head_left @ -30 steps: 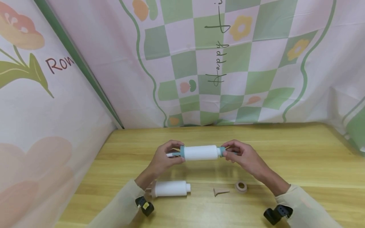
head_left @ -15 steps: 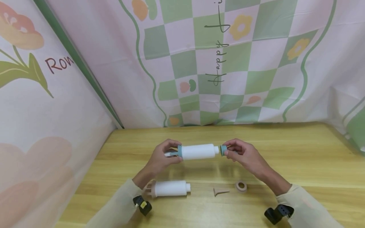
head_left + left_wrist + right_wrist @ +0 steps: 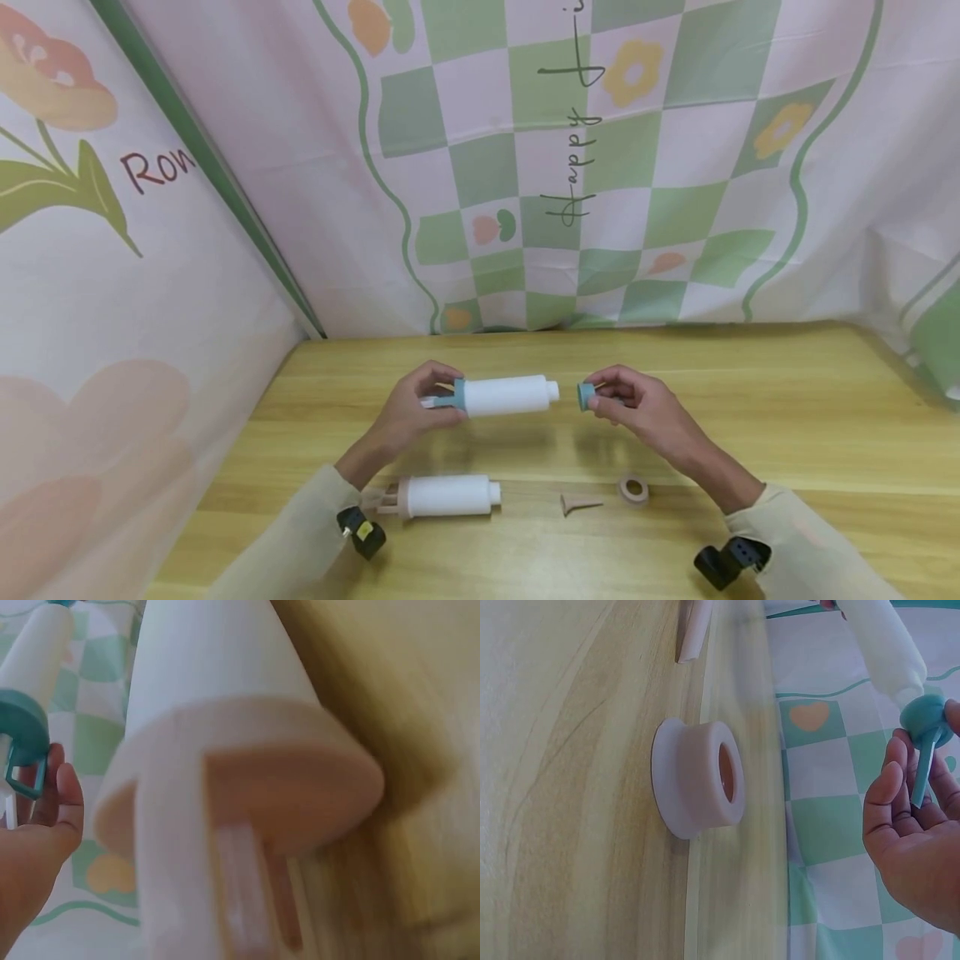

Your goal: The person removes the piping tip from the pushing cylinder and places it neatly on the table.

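Observation:
My left hand (image 3: 401,408) grips the teal handled end (image 3: 460,397) of a white syringe-like tube (image 3: 506,395), held level above the table. The tube's narrow neck points right. My right hand (image 3: 645,408) pinches a teal nozzle cap (image 3: 586,397), apart from the neck by a small gap. In the right wrist view, a thin spout sticks out of the teal cap (image 3: 922,720) toward the palm. Below the left hand lies a second white tube (image 3: 450,496) with a beige handled end (image 3: 247,750). Part of that handle is behind the left wrist camera.
A beige pointed nozzle piece (image 3: 577,504) and a beige flanged ring (image 3: 705,772) lie on the wooden table (image 3: 787,417) near its middle front. A patterned cloth (image 3: 622,208) hangs behind the table, and another sheet (image 3: 150,333) hangs at the left.
The teal cap has come off the tube's neck. My left hand has moved left with the tube, widening the gap. The right hand has stayed almost still with the cap.

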{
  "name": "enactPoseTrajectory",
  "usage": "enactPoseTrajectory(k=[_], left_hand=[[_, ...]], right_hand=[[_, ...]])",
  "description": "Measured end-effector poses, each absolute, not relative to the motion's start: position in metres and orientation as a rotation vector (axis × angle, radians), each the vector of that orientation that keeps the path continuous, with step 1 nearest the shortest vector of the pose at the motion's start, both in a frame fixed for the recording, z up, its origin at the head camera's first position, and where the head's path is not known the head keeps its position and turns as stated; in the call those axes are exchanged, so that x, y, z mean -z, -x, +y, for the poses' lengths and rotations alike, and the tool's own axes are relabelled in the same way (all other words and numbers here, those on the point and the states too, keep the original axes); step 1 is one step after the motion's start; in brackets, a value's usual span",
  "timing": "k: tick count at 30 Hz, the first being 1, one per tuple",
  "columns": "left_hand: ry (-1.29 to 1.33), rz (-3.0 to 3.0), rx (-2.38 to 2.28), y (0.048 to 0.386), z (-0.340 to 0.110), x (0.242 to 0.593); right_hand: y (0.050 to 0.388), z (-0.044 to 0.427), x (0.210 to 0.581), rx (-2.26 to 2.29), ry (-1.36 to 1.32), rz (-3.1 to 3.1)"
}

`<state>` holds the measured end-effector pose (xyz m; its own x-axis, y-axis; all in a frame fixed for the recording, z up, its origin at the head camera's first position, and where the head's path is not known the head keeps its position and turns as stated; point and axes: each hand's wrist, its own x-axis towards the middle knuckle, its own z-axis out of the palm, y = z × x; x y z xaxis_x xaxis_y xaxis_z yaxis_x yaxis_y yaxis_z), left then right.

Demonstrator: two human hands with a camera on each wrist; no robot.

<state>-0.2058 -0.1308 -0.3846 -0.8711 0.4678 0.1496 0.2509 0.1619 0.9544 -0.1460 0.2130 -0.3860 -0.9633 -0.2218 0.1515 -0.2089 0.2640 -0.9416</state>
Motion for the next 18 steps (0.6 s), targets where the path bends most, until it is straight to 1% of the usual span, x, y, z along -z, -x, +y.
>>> enactPoseTrajectory(k=[6,18], left_hand=[[-0.635,2.276,-1.794,0.212,-0.139,0.386],[-0.674,2.299,-1.79,0.23,-0.156,0.394]], right_hand=[[0.147,0.214,0.388,1.84,0.427,2.492],[0.146,0.214,0.389,1.844,0.443,2.478]])
